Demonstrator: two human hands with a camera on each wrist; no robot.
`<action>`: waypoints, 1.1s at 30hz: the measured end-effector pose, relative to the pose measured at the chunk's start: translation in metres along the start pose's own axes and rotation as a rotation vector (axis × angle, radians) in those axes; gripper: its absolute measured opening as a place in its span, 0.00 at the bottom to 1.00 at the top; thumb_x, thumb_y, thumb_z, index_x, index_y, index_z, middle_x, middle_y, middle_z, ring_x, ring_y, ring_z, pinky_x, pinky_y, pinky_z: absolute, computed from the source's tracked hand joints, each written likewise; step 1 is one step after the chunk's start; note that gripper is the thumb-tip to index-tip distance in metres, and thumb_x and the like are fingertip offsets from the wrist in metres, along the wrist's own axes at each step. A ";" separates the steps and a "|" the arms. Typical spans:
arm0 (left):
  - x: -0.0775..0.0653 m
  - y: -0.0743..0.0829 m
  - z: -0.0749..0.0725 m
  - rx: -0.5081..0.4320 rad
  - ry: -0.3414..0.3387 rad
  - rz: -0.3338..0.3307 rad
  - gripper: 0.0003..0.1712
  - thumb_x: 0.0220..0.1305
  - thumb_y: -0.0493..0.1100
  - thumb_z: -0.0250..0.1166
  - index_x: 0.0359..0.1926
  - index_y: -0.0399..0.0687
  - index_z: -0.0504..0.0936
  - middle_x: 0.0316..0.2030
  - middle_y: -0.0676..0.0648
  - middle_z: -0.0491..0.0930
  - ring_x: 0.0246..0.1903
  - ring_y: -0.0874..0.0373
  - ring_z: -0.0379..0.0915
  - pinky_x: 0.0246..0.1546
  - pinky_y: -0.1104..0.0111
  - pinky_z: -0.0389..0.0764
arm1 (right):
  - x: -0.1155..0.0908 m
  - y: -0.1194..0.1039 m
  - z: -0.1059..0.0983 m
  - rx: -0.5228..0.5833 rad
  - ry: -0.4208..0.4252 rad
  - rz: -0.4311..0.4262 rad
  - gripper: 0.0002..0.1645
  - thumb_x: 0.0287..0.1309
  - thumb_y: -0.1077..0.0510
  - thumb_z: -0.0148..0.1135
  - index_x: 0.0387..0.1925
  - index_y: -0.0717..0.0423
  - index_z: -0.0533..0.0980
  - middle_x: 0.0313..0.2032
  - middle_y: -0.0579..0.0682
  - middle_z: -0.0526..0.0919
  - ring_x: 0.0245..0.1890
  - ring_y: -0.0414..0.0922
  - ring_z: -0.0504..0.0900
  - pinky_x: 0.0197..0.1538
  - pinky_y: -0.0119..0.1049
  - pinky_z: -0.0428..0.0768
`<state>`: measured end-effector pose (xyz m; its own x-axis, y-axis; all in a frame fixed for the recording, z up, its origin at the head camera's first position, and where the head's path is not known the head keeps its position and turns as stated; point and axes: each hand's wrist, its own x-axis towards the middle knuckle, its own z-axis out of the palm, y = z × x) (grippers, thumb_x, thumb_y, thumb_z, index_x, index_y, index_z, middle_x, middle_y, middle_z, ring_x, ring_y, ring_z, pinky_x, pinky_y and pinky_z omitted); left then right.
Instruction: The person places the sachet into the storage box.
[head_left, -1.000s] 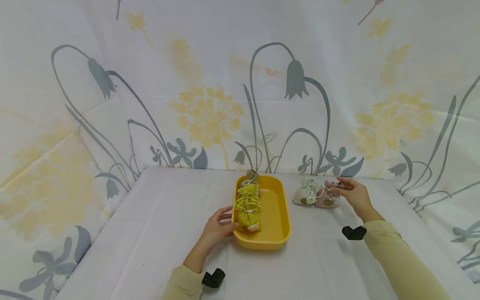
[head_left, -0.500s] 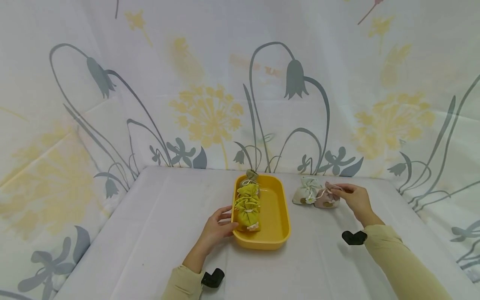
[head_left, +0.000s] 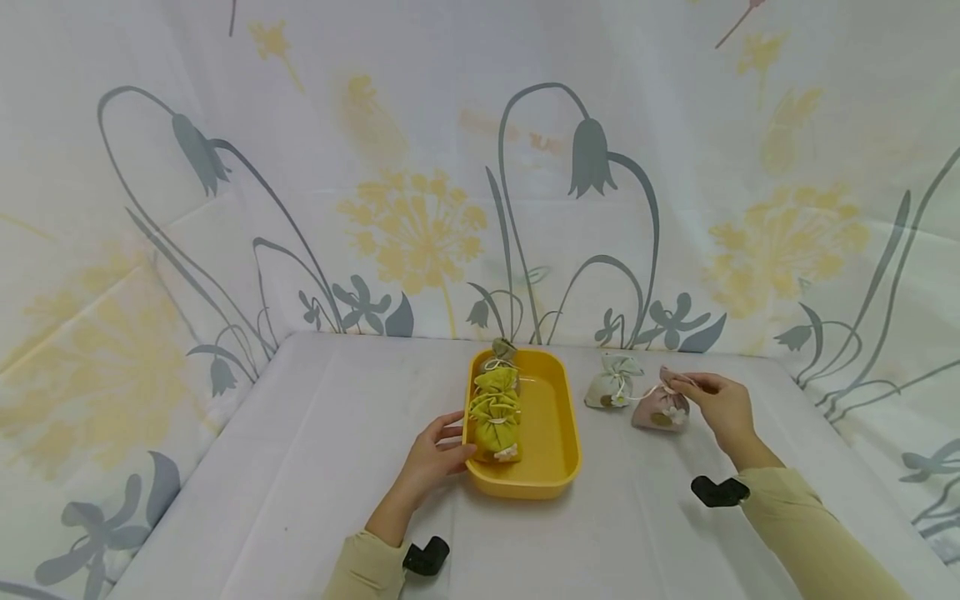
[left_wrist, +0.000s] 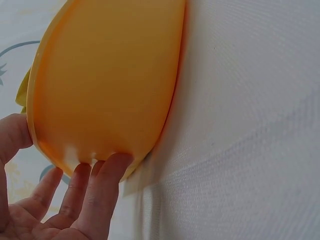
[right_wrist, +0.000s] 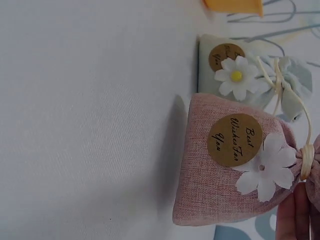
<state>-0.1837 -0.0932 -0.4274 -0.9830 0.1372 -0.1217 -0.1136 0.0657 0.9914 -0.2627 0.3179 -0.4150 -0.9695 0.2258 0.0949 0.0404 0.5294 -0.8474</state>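
Note:
In the head view my right hand (head_left: 724,410) pinches the gathered neck of a pink drawstring pouch (head_left: 660,412). The right wrist view shows the pouch's white flower and its round brown "Best Wishes For You" label (right_wrist: 235,140). A pale green pouch (head_left: 609,389) with a white daisy stands just left of it. My left hand (head_left: 431,454) holds the near left side of a yellow tray (head_left: 553,425), thumb at the rim and fingers against the outer wall (left_wrist: 110,90). Two yellow-green pouches (head_left: 497,433) and an olive pouch (head_left: 504,350) line the tray's left side.
A white cloth (head_left: 337,400) covers the table. Behind it hangs a white curtain (head_left: 465,108) printed with grey and yellow flowers, which also rises at both sides. A black wrist device (head_left: 426,557) is worn on each arm.
My right hand has drawn the pink pouch slightly right and toward me, apart from the pale green one. The left hand and tray have stayed put.

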 end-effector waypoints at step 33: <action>0.019 -0.030 -0.003 0.023 0.014 0.014 0.37 0.57 0.40 0.67 0.66 0.42 0.63 0.55 0.36 0.68 0.50 0.44 0.72 0.38 0.62 0.82 | -0.056 -0.065 0.016 0.366 -0.079 -0.180 0.13 0.54 0.59 0.66 0.38 0.65 0.81 0.30 0.39 0.83 0.33 0.32 0.80 0.38 0.22 0.78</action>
<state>-0.1995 -0.0952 -0.4596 -0.9864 0.1244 -0.1072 -0.0968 0.0868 0.9915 -0.2152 0.2575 -0.3735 -0.9693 0.0856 0.2305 -0.2065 0.2259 -0.9520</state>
